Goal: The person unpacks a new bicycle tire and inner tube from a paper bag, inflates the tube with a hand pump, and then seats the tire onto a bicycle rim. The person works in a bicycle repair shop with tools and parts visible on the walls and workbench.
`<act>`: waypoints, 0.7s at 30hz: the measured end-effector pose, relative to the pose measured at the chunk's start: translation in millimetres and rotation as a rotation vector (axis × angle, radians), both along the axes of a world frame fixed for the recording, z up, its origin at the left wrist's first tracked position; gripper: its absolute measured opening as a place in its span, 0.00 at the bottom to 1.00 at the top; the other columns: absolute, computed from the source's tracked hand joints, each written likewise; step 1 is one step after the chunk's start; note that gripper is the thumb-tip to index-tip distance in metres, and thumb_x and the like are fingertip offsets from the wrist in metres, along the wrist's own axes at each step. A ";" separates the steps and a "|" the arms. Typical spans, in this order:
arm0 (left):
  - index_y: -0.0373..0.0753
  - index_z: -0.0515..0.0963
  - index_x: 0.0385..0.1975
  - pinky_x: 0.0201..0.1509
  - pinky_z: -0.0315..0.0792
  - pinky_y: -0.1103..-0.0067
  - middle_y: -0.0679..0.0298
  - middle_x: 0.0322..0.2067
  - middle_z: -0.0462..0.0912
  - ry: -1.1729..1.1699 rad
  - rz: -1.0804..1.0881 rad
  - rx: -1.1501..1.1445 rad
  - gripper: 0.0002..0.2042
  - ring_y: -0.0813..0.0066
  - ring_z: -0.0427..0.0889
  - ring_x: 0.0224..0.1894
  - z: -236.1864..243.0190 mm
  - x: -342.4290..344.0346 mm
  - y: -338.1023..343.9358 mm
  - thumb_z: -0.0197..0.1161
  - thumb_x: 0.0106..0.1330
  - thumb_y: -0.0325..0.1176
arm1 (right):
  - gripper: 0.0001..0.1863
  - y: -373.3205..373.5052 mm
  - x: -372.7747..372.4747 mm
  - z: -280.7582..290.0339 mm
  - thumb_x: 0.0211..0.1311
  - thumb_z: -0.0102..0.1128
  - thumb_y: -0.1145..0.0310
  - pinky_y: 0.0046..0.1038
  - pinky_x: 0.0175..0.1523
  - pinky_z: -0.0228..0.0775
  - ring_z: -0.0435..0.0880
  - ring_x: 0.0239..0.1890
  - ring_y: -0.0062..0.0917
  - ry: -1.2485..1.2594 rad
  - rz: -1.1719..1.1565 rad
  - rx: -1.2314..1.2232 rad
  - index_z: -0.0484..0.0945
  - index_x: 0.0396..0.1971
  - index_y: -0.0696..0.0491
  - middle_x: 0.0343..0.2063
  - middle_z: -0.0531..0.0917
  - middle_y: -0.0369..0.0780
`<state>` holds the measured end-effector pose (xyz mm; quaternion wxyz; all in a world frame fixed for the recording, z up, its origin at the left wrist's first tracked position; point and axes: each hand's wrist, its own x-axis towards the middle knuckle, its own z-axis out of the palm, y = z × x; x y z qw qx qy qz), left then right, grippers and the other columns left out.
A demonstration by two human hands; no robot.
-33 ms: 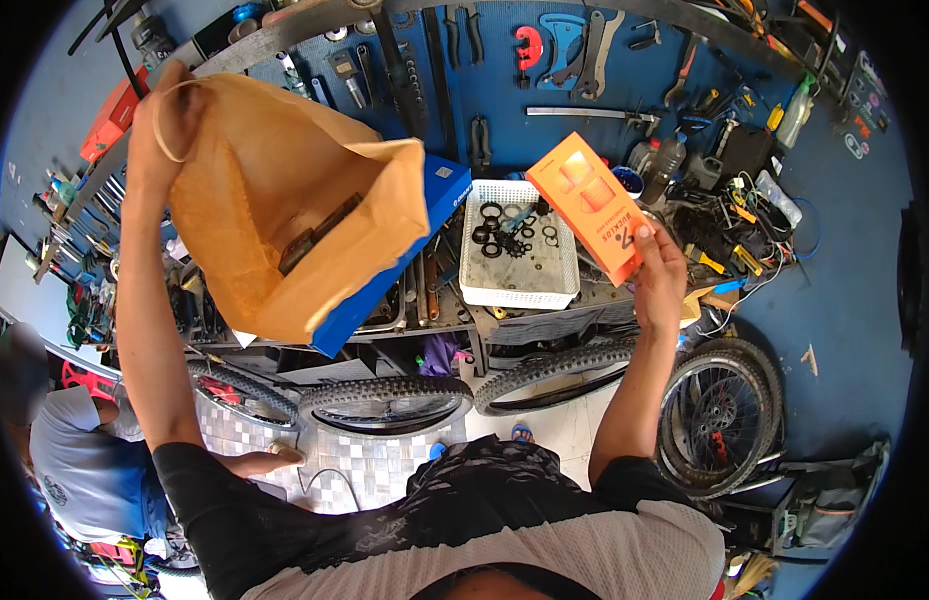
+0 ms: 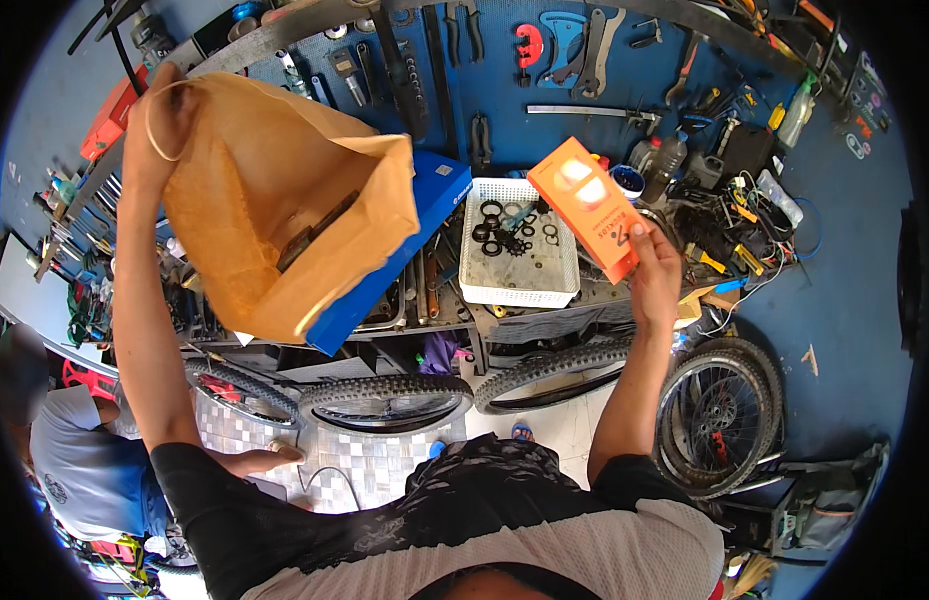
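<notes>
Head view: left grip (image 2: 156, 122) is pinching a brown paper bag (image 2: 219, 230), right grip (image 2: 655, 268) is clasping an orange box (image 2: 582, 200)

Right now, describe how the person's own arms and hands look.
The short black sleeves leave the forearms bare. The left hand and right hand wear no gloves. A thin pale loop shows at the left hand; whether worn is unclear.

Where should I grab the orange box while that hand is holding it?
Probably the upper-left end of the orange box, coming from the left, thumb on the front and fingers behind. That end sticks out free, with straight edges to pinch, while the right hand grips the lower-right end.
</notes>
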<state>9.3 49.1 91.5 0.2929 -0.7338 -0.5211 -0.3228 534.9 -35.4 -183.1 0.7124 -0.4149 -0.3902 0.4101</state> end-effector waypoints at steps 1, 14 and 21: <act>0.34 0.71 0.37 0.37 0.74 0.62 0.45 0.28 0.78 -0.008 -0.008 0.005 0.08 0.42 0.79 0.34 1.1 -8.2 1.6 0.60 0.69 0.32 | 0.20 10.2 1.8 -14.8 0.73 0.64 0.61 0.21 0.47 0.75 0.83 0.40 0.16 0.003 -0.002 -0.038 0.80 0.53 0.62 0.41 0.86 0.38; 0.34 0.73 0.38 0.37 0.74 0.69 0.52 0.26 0.77 0.000 0.008 0.037 0.08 0.59 0.77 0.28 8.9 -31.8 7.0 0.61 0.70 0.32 | 0.22 66.1 -95.9 -120.7 0.65 0.71 0.59 0.26 0.44 0.76 0.83 0.38 0.20 -0.262 0.133 -0.242 0.81 0.53 0.55 0.37 0.86 0.39; 0.34 0.74 0.40 0.39 0.75 0.68 0.48 0.28 0.79 -0.003 0.017 0.036 0.08 0.55 0.81 0.31 5.1 -16.0 2.6 0.60 0.70 0.32 | 0.20 40.6 -158.4 -134.0 0.66 0.67 0.57 0.30 0.46 0.77 0.87 0.38 0.25 -0.464 0.199 -0.268 0.84 0.53 0.52 0.40 0.88 0.44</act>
